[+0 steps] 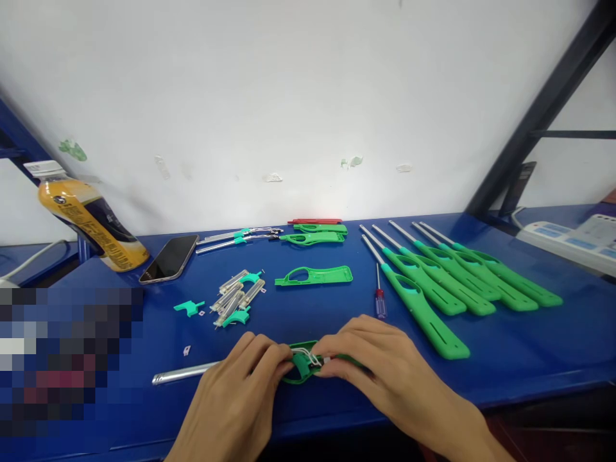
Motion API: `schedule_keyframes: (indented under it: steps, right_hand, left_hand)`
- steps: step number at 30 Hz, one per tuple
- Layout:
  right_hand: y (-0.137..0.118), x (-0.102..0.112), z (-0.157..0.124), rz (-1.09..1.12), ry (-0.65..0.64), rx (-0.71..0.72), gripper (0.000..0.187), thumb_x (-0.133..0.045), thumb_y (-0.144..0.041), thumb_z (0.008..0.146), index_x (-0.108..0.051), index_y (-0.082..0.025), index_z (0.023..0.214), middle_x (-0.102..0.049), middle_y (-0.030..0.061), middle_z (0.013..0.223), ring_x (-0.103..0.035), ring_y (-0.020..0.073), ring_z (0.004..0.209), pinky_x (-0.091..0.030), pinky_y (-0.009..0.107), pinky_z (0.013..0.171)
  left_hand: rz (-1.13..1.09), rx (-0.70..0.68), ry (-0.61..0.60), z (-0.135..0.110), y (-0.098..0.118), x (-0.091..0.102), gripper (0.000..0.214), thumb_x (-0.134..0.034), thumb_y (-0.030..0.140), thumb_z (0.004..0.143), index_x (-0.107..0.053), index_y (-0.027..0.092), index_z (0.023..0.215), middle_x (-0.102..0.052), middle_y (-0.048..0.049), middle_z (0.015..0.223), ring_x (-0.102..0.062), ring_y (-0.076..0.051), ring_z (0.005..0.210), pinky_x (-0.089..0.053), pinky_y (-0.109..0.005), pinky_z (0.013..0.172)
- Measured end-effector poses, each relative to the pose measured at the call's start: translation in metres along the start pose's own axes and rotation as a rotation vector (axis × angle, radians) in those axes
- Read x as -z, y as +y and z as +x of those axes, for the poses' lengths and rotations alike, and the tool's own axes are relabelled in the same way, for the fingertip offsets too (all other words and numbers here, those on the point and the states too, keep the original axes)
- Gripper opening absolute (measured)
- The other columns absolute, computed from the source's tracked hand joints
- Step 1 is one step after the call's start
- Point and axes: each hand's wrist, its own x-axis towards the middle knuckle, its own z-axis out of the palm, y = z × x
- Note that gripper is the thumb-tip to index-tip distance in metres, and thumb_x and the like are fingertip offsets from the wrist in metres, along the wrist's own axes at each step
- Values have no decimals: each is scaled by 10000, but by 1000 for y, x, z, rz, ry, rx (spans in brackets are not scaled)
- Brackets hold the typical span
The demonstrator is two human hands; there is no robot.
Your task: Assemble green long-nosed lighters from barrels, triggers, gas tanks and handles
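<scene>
- Green lighter handle (302, 371): plastic shell of a long-nosed utility lighter with a rounded finger loop. It lies flat near the front edge of the blue table (520, 366), mostly covered, pinched between the left hand (240, 401) and the right hand (385, 375).
- Thin white wires (308, 355): looped across the handle's top, between the fingertips of both hands.
- Metal tube (185, 373): silver and straight, lying flat and running left from the handle. Its inner end is hidden under the left hand.

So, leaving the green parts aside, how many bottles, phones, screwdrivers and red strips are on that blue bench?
Bottle: 1
Phone: 1
Screwdriver: 1
Red strip: 1
Total: 4
</scene>
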Motion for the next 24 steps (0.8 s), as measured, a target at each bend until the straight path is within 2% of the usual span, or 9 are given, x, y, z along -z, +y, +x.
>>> schedule_keyframes:
  steps: [6, 15, 19, 24]
  right_hand:
    - [0, 0, -1, 113, -5, -43, 101, -660, -210, 1057, -675, -259, 1144, -807, -52, 1051, -709, 115, 870, -498, 238, 847]
    - [1, 1, 1, 116, -41, -24, 135, -623, -202, 1075, -663, -250, 1194, -797, -38, 1070, -699, 110, 913, -495, 221, 870]
    - [1, 2, 0, 70, -73, -29, 153, -585, -232, 1099, -637, -267, 1238, -787, -39, 1110, -692, 123, 937, -490, 262, 887]
    - [-3, 4, 0, -26, -138, -85, 153, -548, -288, 1119, -617, -296, 1254, -770, -48, 1146, -681, 155, 988, -472, 333, 957]
  left_hand:
    - [-1, -14, -8, -1, 2, -2, 214, -454, 78, 1072, -612, 220, 1043, -672, -6, 865, -597, -188, 741, -488, -312, 619]
    - [-5, -31, 21, -2, 1, 0, 214, -468, 41, 1052, -602, 208, 1043, -642, -10, 848, -566, -182, 732, -480, -311, 626]
    - [19, -33, 26, -1, 1, 0, 200, -478, 54, 1059, -611, 202, 1038, -653, -14, 868, -565, -185, 761, -512, -311, 674]
    - [40, -17, 58, 1, 2, 0, 193, -508, 52, 1048, -639, 190, 1077, -668, -49, 996, -576, -204, 893, -547, -318, 763]
